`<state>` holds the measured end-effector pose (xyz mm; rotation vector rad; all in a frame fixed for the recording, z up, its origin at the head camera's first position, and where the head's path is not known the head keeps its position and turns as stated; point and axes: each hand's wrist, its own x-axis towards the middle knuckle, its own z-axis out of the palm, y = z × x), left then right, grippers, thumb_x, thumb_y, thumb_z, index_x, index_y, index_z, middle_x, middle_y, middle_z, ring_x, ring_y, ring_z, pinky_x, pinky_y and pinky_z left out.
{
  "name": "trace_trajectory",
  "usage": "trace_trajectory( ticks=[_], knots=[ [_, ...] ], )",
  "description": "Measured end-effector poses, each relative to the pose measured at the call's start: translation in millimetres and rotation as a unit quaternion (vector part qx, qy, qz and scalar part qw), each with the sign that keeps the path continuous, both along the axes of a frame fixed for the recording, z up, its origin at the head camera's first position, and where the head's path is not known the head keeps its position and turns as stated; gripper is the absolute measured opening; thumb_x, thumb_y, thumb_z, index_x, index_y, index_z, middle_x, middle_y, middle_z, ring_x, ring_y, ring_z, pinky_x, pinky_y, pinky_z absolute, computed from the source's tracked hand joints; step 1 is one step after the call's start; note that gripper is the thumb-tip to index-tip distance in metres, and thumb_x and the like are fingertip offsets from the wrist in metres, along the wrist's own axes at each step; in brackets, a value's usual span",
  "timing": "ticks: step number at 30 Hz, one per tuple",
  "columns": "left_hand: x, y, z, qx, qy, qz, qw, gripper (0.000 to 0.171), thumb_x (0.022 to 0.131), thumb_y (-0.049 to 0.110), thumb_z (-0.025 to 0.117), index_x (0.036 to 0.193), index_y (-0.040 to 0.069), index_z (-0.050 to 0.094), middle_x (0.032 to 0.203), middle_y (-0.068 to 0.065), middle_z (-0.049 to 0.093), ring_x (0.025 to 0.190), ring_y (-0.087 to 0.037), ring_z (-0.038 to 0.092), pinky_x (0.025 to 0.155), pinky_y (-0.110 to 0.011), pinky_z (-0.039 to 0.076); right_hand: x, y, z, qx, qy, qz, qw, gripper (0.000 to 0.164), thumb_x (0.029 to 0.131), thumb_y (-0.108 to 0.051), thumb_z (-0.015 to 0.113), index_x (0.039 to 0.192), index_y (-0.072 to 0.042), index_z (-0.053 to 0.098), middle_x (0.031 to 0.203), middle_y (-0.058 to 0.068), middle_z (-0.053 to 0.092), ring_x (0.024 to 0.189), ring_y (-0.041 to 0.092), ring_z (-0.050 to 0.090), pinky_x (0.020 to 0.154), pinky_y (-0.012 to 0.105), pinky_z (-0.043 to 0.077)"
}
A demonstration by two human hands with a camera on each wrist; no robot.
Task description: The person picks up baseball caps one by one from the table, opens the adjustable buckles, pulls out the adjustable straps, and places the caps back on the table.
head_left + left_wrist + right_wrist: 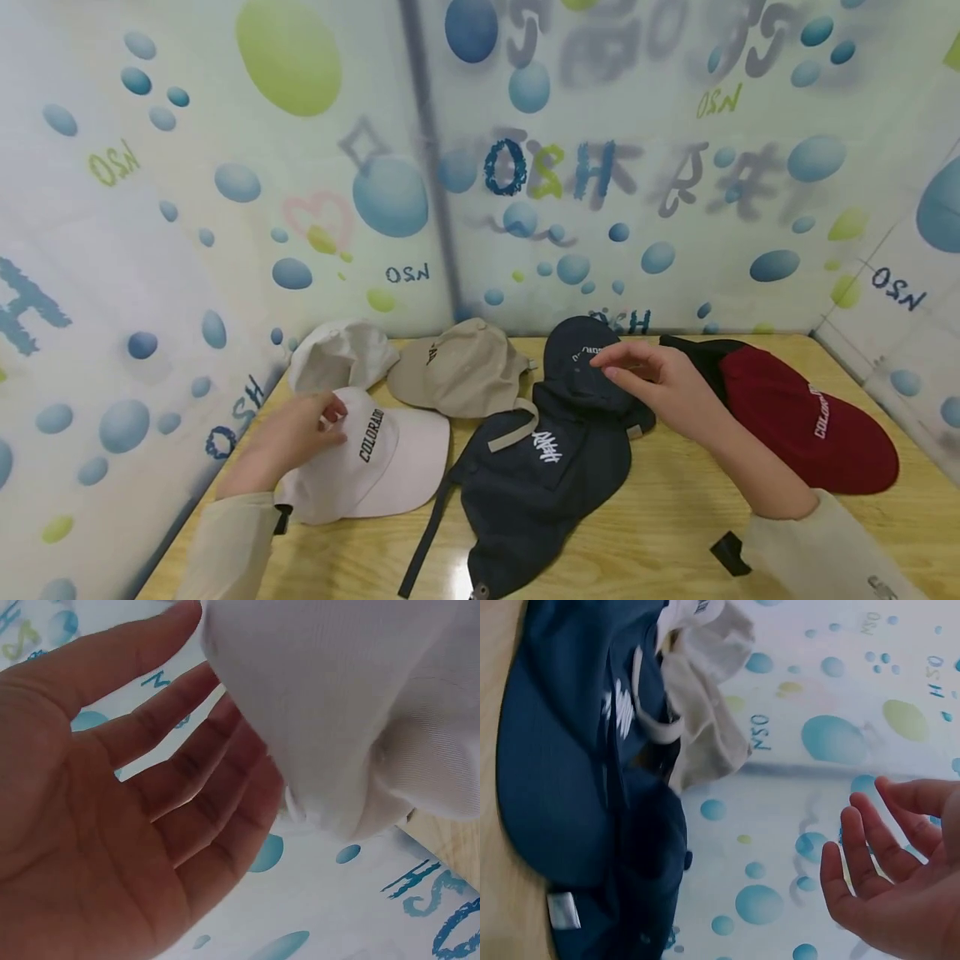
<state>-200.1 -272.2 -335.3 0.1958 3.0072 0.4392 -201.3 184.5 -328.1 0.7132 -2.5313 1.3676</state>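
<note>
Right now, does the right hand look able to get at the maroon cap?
Probably yes: the right hand looks empty, and the maroon cap lies to its right with its brim uncovered. Nothing visible seems to block the way.

Bubble-printed backdrop (480, 242) behind wood-grain table (660, 517)

A person's bare left hand (298, 437) and bare right hand (663, 390) extend from long, pale cream sleeves. The left sleeve (227, 542), near left, looks plain, with a small black tab (282, 518) at its cuff. The right sleeve (817, 550), near right, has a larger, angular black piece (730, 553) beside its cuff and a small grey marking (881, 588), too cropped to read.
</note>
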Motion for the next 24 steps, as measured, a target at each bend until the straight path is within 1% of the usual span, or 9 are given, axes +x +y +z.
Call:
trace_trajectory(
  ticks=[3,6,10,14,16,18,20,22,24],
  knots=[
    [0.4,1.1,-2.4,0.000,-0.001,-0.007,1.0000,0.028,0.087,0.014,0.076,0.110,0.003,0.065,0.103,-0.014,0.068,0.091,-0.026,0.064,0.078,-0.045,0.055,-10.7,0.8,2.9,0.042,0.009,-0.003,0.999,0.018,0.099,-0.013,0.061,0.114,-0.010,0.070,0.113,0.009,0.072,0.098,0.008,0.064,0.085,0.018,0.053],
    [0.2,2.7,-7.7,-0.008,0.003,-0.013,0.9999,0.044,0.084,0.016,0.079,0.121,0.002,0.061,0.119,-0.022,0.063,0.104,-0.036,0.062,0.087,-0.052,0.054,-22.1,2.3,2.3,0.081,0.021,0.005,0.996,0.018,0.098,-0.012,0.062,0.115,-0.010,0.070,0.112,0.008,0.072,0.098,0.017,0.065,0.088,0.026,0.056],
    [1.2,3.4,-14.2,-0.038,-0.001,-0.013,0.9992,0.077,0.076,0.022,0.087,0.139,0.003,0.048,0.142,-0.034,0.041,0.125,-0.055,0.043,0.100,-0.069,0.040,-37.0,3.9,-3.1,0.117,0.036,0.021,0.992,0.021,0.097,-0.008,0.063,0.117,-0.007,0.069,0.113,0.009,0.072,0.100,0.025,0.067,0.091,0.045,0.057],
    [0.8,-2.1,-15.6,-0.061,-0.018,0.018,0.9978,0.096,0.071,0.028,0.089,0.147,0.003,0.036,0.151,-0.038,0.025,0.133,-0.065,0.026,0.101,-0.080,0.025,-48.1,4.1,-10.7,0.138,0.038,0.026,0.989,0.022,0.096,-0.006,0.063,0.118,-0.004,0.068,0.115,0.014,0.071,0.105,0.030,0.067,0.094,0.053,0.055],
    [-0.6,-9.0,-15.0,-0.063,-0.037,0.037,0.9966,0.102,0.071,0.032,0.089,0.149,0.002,0.032,0.151,-0.041,0.022,0.131,-0.068,0.025,0.099,-0.080,0.027,-51.5,3.7,-13.7,0.147,0.038,0.025,0.988,0.023,0.096,-0.006,0.063,0.118,-0.004,0.068,0.116,0.016,0.071,0.107,0.032,0.067,0.095,0.055,0.054],
    [-2.6,-16.6,-15.0,-0.056,-0.063,0.053,0.9950,0.103,0.072,0.034,0.087,0.150,0.000,0.029,0.147,-0.043,0.023,0.125,-0.067,0.032,0.096,-0.077,0.033,-52.9,3.1,-15.8,0.154,0.036,0.025,0.987,0.023,0.096,-0.007,0.063,0.118,-0.004,0.068,0.117,0.015,0.071,0.108,0.032,0.066,0.096,0.055,0.053],
    [-4.8,-23.6,-16.2,-0.045,-0.076,0.058,0.9944,0.096,0.074,0.035,0.085,0.145,-0.001,0.033,0.139,-0.043,0.031,0.115,-0.061,0.045,0.090,-0.070,0.043,-53.6,2.9,-17.2,0.158,0.036,0.025,0.986,0.023,0.096,-0.007,0.063,0.118,-0.004,0.068,0.116,0.015,0.071,0.108,0.032,0.066,0.096,0.055,0.053],
    [-5.8,-28.0,-17.2,-0.035,-0.074,0.059,0.9949,0.080,0.077,0.033,0.082,0.137,0.001,0.040,0.128,-0.039,0.041,0.101,-0.050,0.055,0.081,-0.060,0.049,-53.6,3.0,-18.2,0.161,0.036,0.027,0.986,0.023,0.096,-0.007,0.063,0.118,-0.005,0.069,0.116,0.014,0.071,0.108,0.032,0.066,0.096,0.055,0.052],
    [-4.5,-29.7,-16.4,-0.023,-0.048,0.052,0.9972,0.060,0.080,0.029,0.079,0.124,0.003,0.047,0.115,-0.032,0.048,0.088,-0.038,0.057,0.073,-0.050,0.049,-53.3,3.5,-18.6,0.166,0.038,0.029,0.985,0.023,0.096,-0.007,0.064,0.118,-0.005,0.069,0.117,0.013,0.071,0.107,0.031,0.066,0.096,0.055,0.053]
  ],
)
